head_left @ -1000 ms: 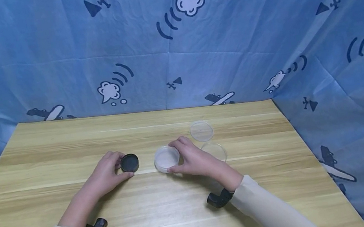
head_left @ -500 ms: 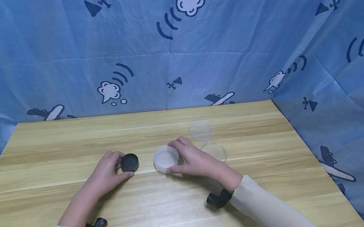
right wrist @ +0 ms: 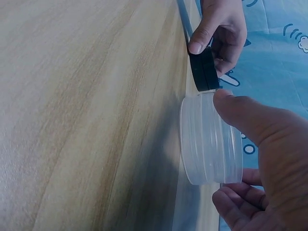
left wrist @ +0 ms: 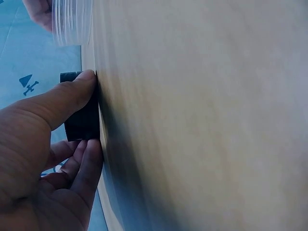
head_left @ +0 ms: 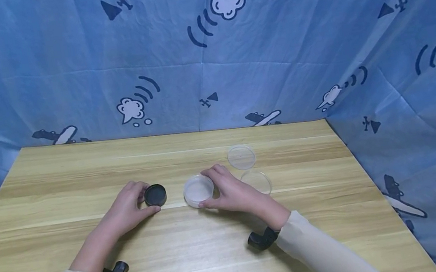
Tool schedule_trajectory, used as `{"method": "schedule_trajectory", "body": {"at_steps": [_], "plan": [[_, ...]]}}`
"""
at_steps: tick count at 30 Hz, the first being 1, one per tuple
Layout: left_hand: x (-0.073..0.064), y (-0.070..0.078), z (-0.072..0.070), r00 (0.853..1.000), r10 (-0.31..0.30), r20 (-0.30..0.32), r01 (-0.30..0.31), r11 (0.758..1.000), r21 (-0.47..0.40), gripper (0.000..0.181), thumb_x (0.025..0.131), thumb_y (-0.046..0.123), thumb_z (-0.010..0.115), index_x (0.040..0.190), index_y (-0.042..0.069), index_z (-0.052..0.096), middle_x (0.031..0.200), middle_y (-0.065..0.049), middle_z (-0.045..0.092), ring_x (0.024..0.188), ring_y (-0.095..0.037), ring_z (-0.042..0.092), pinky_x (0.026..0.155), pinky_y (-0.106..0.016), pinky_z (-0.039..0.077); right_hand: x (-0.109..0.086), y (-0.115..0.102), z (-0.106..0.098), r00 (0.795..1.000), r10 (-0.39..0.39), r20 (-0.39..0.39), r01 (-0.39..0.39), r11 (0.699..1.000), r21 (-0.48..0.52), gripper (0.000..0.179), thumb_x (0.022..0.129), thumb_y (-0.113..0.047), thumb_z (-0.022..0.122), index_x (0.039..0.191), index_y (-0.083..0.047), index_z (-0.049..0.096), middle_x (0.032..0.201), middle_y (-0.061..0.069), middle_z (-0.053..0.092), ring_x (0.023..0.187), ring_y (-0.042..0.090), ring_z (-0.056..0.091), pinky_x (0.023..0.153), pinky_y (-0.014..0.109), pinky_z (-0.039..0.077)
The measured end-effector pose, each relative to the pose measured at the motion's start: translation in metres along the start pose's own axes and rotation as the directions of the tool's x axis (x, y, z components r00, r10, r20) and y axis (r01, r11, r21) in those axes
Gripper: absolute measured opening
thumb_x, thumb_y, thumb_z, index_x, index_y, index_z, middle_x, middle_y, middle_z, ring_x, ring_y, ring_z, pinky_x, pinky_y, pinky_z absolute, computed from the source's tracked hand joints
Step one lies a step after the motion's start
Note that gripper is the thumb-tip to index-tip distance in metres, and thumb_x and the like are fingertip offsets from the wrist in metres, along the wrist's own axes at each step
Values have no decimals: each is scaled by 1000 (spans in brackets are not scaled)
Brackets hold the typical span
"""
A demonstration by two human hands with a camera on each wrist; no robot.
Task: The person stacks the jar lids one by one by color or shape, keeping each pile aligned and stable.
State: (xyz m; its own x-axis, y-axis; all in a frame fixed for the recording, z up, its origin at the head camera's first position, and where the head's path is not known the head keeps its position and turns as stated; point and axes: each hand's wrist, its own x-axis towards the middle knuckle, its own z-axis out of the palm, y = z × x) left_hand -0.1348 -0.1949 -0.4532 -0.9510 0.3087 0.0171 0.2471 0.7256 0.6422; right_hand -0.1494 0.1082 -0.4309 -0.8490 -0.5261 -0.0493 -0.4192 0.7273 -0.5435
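Observation:
My left hand (head_left: 128, 207) pinches a small black round cap (head_left: 155, 195) between thumb and fingers, left of the middle of the table. The cap faces up with a raised rim; its side shows at the tabletop in the left wrist view. My right hand (head_left: 228, 189) grips a stack of clear round plastic dishes (head_left: 197, 190) by its right side, thumb in front and fingers behind. Ridged layers of the stack (right wrist: 207, 139) show in the right wrist view. A short gap separates the cap from the stack in the head view.
Two clear round plastic lids (head_left: 241, 157) lie flat behind and to the right of my right hand, the nearer lid (head_left: 257, 181) partly behind the hand. The wooden table (head_left: 178, 266) ends at a blue printed cloth (head_left: 163, 59) at the back and right side.
My right hand has slid the clear stack very slightly left, toward the black cap. My left hand and the cap stay in place.

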Motion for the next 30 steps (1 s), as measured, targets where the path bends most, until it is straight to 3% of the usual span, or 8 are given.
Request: {"method": "schedule_trajectory", "body": {"at_steps": [7, 16, 30], "plan": [[0, 0, 0, 1000, -2, 1, 2, 1000, -1, 52, 83, 23, 90, 119, -6, 66, 102, -15, 61, 89, -22, 55, 82, -41, 51, -1, 2, 0, 1000, -8, -10, 8, 1000, 1, 82, 84, -39, 87, 147, 0, 52, 135, 15, 57, 121, 25, 55, 103, 42, 56], [0, 0, 0, 1000, -7, 2, 7, 1000, -6, 51, 83, 22, 90, 119, -5, 66, 102, -14, 61, 89, -22, 55, 82, -40, 51, -12, 13, -3, 999, 17, -37, -15, 999, 42, 90, 84, -45, 86, 151, -1, 47, 141, 14, 54, 130, 27, 54, 114, 46, 50], [-1, 0, 1, 1000, -13, 6, 14, 1000, -13, 53, 84, 23, 89, 121, -6, 65, 108, -18, 63, 95, -26, 61, 89, -47, 55, -57, 48, -32, 980, 107, -168, -101, 994, 39, 85, 89, -45, 83, 154, -7, 44, 151, 15, 50, 144, 34, 47, 120, 56, 43]]}}
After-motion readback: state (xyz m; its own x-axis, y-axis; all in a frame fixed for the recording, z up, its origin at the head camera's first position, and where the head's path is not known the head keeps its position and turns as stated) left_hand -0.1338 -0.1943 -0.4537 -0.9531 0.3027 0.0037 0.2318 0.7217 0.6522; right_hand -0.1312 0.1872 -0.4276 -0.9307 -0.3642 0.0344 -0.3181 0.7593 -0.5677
